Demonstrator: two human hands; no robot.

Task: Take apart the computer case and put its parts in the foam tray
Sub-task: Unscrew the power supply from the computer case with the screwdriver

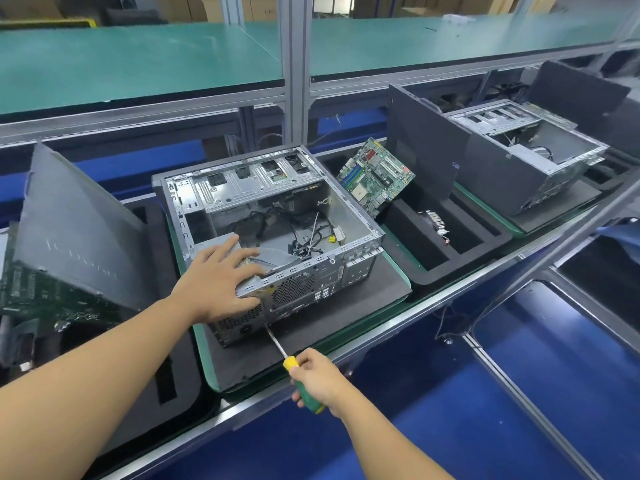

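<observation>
At table middle: computer case (298,285) is laid open, foam tray (450,271) just right.
Left grip (218,282): spread flat on the power supply (221,242), near corner.
Right grip (318,379): closed round a screwdriver (290,362), tip at the rear panel.
Handling: judged stiff, heavy, sharp-edged; rims are best held.

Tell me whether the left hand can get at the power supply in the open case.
Likely yes: the case lies with its side open, and the left hand rests on the power supply with nothing between them.

Green-topped workbench (138,64), aluminium frame (294,64), blue floor (519,375)
</observation>
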